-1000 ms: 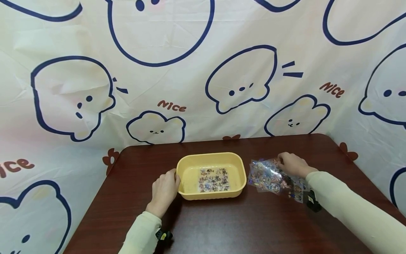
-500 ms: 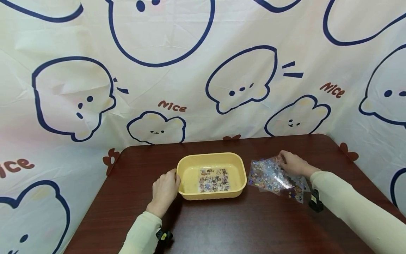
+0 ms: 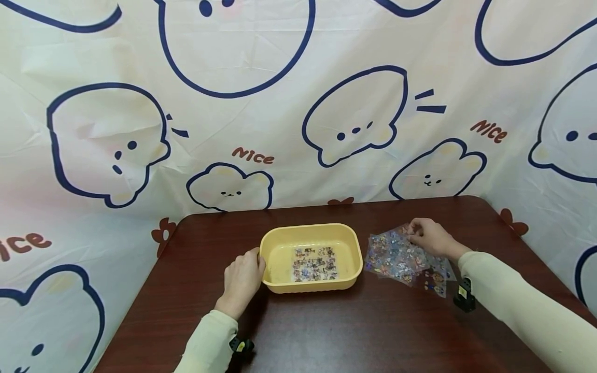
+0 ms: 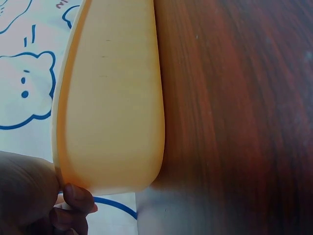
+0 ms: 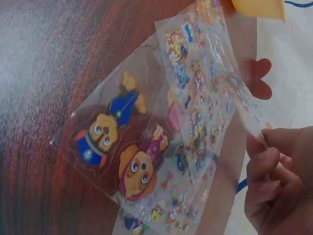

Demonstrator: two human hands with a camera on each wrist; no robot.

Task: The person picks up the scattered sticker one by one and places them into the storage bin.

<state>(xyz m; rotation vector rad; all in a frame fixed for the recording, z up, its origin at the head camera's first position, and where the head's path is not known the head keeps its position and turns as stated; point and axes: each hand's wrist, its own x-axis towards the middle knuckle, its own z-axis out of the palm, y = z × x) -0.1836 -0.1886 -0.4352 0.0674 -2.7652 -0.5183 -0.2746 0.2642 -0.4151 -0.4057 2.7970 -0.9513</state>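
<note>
Both hands are at work, fingers drawn in with little gap; the left hand (image 3: 242, 282) grips the near-left rim of the yellow basin (image 3: 275, 264), fingers curled at its edge; the right hand (image 3: 431, 237) pinches the edge of a clear sticker sheet (image 5: 252, 122) between thumb and fingers, the edge raised; pale sleeves (image 3: 522, 303) run back from both wrists. Between the hands sits the basin, upright, its long axis running from the left hand toward the right; printed stickers (image 3: 314, 264) show on its floor. Under and just left of the right hand lies a fanned pile of sticker sheets (image 3: 394, 259), slanting from beside the basin toward the right wrist; a lower sheet bears two larger cartoon dogs (image 5: 139, 169). Beneath everything is a dark reddish-brown table (image 3: 322, 331); beyond the hands hangs a pale cloth (image 3: 289, 119) with blue-outlined animal heads and "NICE" lettering.
</note>
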